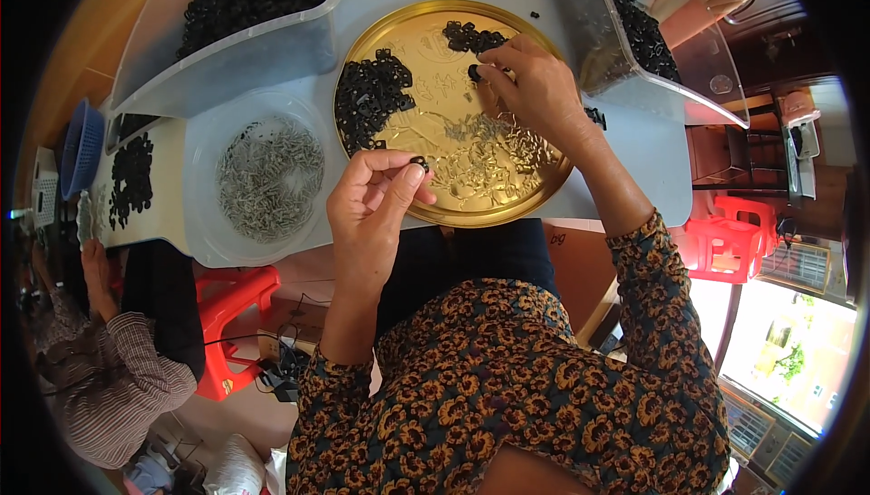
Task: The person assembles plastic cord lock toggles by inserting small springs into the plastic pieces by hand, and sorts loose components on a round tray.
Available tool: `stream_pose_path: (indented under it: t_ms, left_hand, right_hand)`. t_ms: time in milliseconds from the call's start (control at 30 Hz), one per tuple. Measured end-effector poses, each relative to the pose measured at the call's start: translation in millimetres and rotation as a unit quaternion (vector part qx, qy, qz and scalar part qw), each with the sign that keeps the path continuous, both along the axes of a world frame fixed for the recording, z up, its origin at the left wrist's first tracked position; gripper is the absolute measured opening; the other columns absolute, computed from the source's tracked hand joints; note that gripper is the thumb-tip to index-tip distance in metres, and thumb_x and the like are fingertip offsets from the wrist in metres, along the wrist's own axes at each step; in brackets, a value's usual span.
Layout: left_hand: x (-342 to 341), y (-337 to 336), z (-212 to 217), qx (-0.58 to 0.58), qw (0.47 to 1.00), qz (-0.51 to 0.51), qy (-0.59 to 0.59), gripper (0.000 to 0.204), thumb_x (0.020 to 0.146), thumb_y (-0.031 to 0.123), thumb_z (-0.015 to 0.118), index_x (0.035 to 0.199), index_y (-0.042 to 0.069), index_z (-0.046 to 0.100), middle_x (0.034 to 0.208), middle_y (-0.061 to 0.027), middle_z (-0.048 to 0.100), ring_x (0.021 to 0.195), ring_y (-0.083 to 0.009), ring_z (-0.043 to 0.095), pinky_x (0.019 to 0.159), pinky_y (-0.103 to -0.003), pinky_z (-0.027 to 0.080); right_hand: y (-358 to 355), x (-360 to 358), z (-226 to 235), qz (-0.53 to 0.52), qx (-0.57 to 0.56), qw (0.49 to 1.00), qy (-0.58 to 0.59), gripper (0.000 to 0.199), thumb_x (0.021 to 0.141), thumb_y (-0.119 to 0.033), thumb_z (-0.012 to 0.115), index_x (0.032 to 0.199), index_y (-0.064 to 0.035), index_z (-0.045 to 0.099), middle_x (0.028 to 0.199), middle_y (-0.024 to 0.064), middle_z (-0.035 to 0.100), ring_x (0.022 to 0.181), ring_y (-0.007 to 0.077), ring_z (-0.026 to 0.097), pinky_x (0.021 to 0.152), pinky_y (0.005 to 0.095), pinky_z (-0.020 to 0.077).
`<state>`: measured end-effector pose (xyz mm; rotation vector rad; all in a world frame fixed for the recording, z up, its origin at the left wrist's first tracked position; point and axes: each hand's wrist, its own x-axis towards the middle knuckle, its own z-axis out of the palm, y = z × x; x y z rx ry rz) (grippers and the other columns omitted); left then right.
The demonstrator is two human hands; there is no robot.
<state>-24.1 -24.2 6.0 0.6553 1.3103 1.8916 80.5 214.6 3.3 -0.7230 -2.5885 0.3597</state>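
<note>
A round gold tray (489, 214) lies on the table before me, with a heap of small black plastic parts (372, 92) on its left side. A smaller pile of black pieces (471, 37) sits at its far edge, and loose silver metal pins (494, 155) are scattered over its near half. Above the tray's near left rim, my left hand (372, 209) pinches a small black plastic part (419, 162) between thumb and forefinger. My right hand (535, 87) is closed over the tray's far right, with a small black piece (474, 72) at its fingertips.
Left of the tray stands a clear round tub (204, 214) of metal pins. Large clear bins (245, 51) (725, 105) of black parts flank the tray's far side. Another person (136, 368) sits at the left by a red stool (222, 323); more red stools (729, 246) stand right.
</note>
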Motion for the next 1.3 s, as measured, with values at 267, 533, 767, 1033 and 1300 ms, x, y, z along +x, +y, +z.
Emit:
stream_pose_path:
  t_ms: [267, 533, 767, 1033, 1300]
  left_hand:
    - [5, 0, 0, 0.005, 1.000, 0.008, 0.009, 0.013, 0.095, 0.003, 0.064, 0.107, -0.001, 0.060, 0.093, -0.0095, 0.067, 0.078, -0.0161, 0.066, 0.077, -0.029, 0.053]
    - [6, 2, -7, 0.026, 0.999, 0.023, 0.020, 0.013, 0.096, 0.003, 0.063, 0.107, -0.003, 0.059, 0.099, -0.0128, 0.068, 0.079, -0.0149, 0.066, 0.077, -0.026, 0.054]
    - [14, 13, 2, 0.068, 0.996, 0.038, 0.032, 0.016, 0.098, 0.002, 0.058, 0.113, 0.000, 0.058, 0.125, -0.0223, 0.063, 0.109, -0.0271, 0.065, 0.093, -0.038, 0.054]
    - [26, 16, 4, 0.096, 0.991, 0.040, 0.090, 0.017, 0.099, 0.005, 0.056, 0.115, 0.000, 0.057, 0.135, -0.0238, 0.058, 0.121, -0.0303, 0.059, 0.099, -0.042, 0.051]
    - [28, 17, 3, 0.127, 0.990, 0.036, 0.053, 0.016, 0.099, -0.001, 0.055, 0.115, -0.002, 0.055, 0.132, -0.0242, 0.058, 0.121, -0.0292, 0.059, 0.103, -0.040, 0.048]
  right_hand:
    - [-8, -18, 5, 0.026, 0.048, 0.995, -0.078, 0.016, 0.090, -0.023, 0.065, 0.100, -0.0138, 0.072, 0.096, 0.0066, 0.067, 0.088, 0.0297, 0.067, 0.077, 0.0418, 0.0533]
    - [-10, -18, 2, 0.050, -0.006, 0.999, -0.003, 0.016, 0.090, -0.014, 0.065, 0.104, -0.0098, 0.069, 0.093, 0.0056, 0.068, 0.081, 0.0235, 0.068, 0.073, 0.0361, 0.0532]
    - [-41, 2, 21, 0.056, -0.611, 0.757, 0.224, 0.022, 0.092, -0.015, 0.070, 0.112, -0.0040, 0.067, 0.097, 0.0005, 0.066, 0.078, 0.0072, 0.060, 0.069, 0.0241, 0.0503]
    - [-79, 14, 22, 0.064, -0.721, 0.622, 0.300, 0.023, 0.094, -0.013, 0.069, 0.116, -0.0042, 0.066, 0.094, -0.0006, 0.064, 0.077, 0.0075, 0.058, 0.069, 0.0230, 0.0496]
    - [-90, 20, 20, 0.077, -0.615, 0.732, 0.282, 0.028, 0.095, -0.015, 0.068, 0.120, -0.0033, 0.066, 0.097, 0.0003, 0.068, 0.078, 0.0053, 0.059, 0.070, 0.0201, 0.0496]
